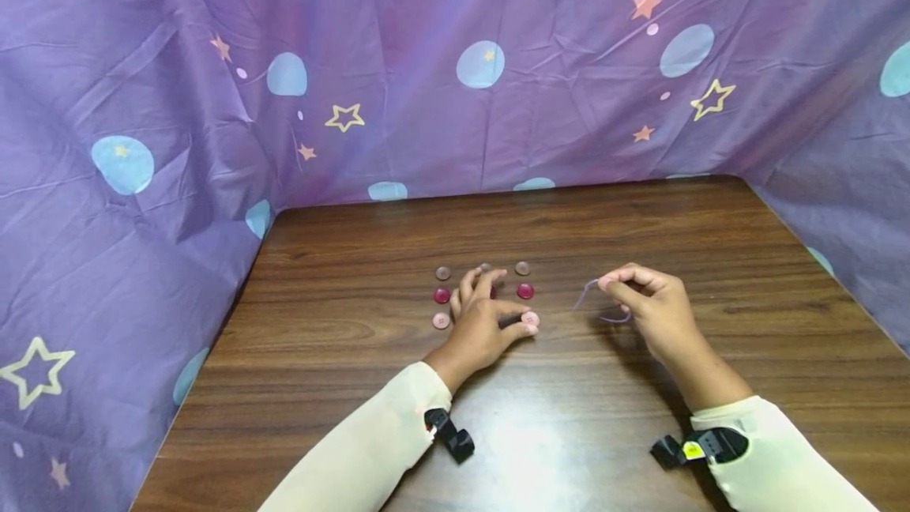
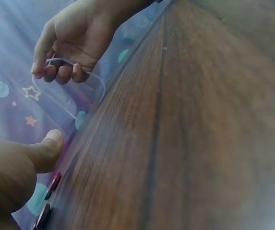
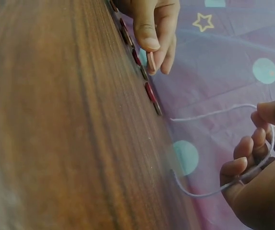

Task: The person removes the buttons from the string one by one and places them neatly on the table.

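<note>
My left hand (image 1: 479, 330) pinches a light pink button (image 1: 530, 320) between thumb and forefinger, its other fingers spread over the laid-out buttons. In the right wrist view, that pink button (image 3: 151, 62) stands on edge at the fingertips. My right hand (image 1: 661, 314), off to the right, pinches a thin purple cord (image 1: 587, 291) between thumb and forefinger. One end of the cord hangs toward the left hand; the rest loops back under the fingers. Another pink button (image 1: 441, 321) lies left of the left hand.
Buttons lie in rows on the brown wooden table (image 1: 320, 417): magenta ones (image 1: 524, 291) in the middle, brownish ones (image 1: 522, 268) at the back. The left hand partly covers some. A purple patterned cloth (image 1: 412, 101) hangs behind the table and along its sides.
</note>
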The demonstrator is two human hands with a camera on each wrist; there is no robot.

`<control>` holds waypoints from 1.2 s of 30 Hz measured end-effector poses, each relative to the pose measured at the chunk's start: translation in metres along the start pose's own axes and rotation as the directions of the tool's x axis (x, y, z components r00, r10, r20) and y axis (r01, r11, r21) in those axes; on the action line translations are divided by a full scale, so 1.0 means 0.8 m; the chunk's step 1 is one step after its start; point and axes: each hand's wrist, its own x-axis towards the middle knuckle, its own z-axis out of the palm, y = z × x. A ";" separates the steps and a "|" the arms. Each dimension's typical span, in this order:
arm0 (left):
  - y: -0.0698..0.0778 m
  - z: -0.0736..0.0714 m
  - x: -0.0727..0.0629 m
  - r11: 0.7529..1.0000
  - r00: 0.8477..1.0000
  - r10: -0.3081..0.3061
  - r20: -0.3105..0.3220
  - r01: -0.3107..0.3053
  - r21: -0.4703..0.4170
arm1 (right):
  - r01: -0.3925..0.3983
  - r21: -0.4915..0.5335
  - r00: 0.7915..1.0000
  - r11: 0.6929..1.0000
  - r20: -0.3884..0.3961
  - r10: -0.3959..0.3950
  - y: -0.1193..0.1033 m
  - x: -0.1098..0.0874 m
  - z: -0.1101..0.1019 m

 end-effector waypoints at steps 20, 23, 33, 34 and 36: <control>0.000 0.004 0.005 0.998 0.999 -0.035 0.039 0.032 0.057 | -0.007 0.065 0.999 0.998 0.042 0.004 0.002 -0.001 -0.001; 0.001 0.003 0.006 0.998 0.998 -0.036 0.043 0.033 0.060 | -0.013 0.071 0.999 0.997 0.046 0.010 0.002 -0.001 -0.001; 0.004 0.001 0.007 0.996 0.996 -0.067 0.061 0.063 0.064 | -0.032 0.076 0.998 0.997 0.052 0.028 0.002 0.000 -0.002; 0.004 0.001 0.007 0.996 0.995 -0.072 0.063 0.067 0.065 | -0.032 0.078 0.998 0.996 0.052 0.028 0.002 0.000 -0.002; 0.004 0.002 0.006 0.995 0.995 -0.078 0.064 0.073 0.067 | -0.030 0.080 0.998 0.996 0.055 0.026 0.002 0.000 -0.002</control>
